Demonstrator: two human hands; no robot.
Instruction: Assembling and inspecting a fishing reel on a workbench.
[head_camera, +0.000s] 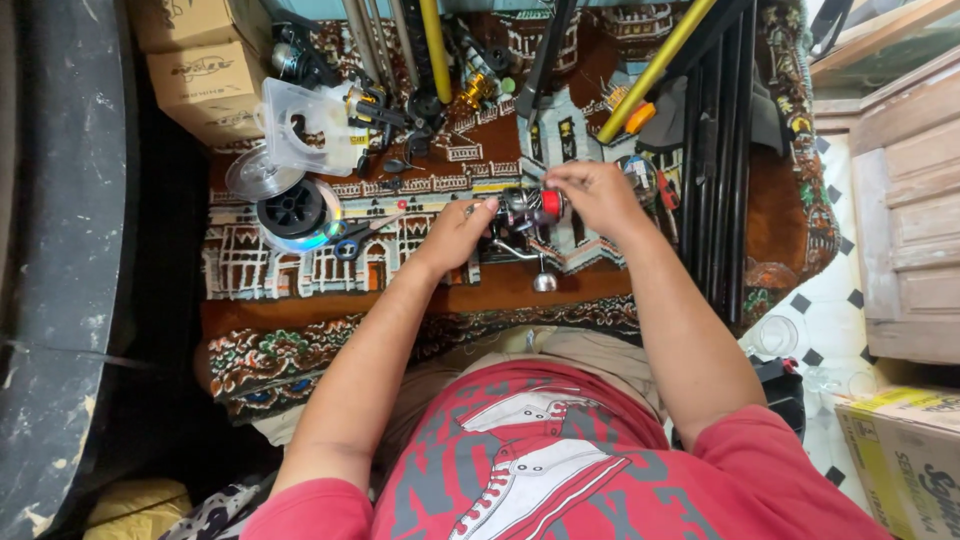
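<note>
A spinning fishing reel (527, 215), dark-bodied with a red part at its spool end, is held above the middle of a patterned rug (300, 350), between both hands. The left hand (455, 232) is closed around the reel's left side, fingers curled against the body. The right hand (590, 195) is set at the reel's upper right, thumb and fingertips pinched together on or just at the red part; whether anything thin is held in that pinch cannot be told. The reel's crank arm is seen hanging below the body, ended by a round silver knob (544, 283).

Toward the rug's left edge, a black line spool (293, 210) is laid on a shiny disc, with a clear empty spool (254, 172) touching it on the upper left. Blue-handled scissors (352, 242) are laid just right of the black spool, near the left hand. A clear plastic package (300, 125) is placed beyond the spools, toward the far left corner, beside stacked cardboard boxes (200, 75).

Along the rug's far edge, several fishing rod butts are laid, among them a yellow rod (436, 50) and a second yellow rod (655, 70) set at a slant, an orange piece beside its lower end. A bundle of black rods (720, 150) is laid along the right edge, just beside the right forearm.

A wooden cabinet (915, 210) is seen off the rug's right edge, and a printed cardboard box (905, 450) below it.
</note>
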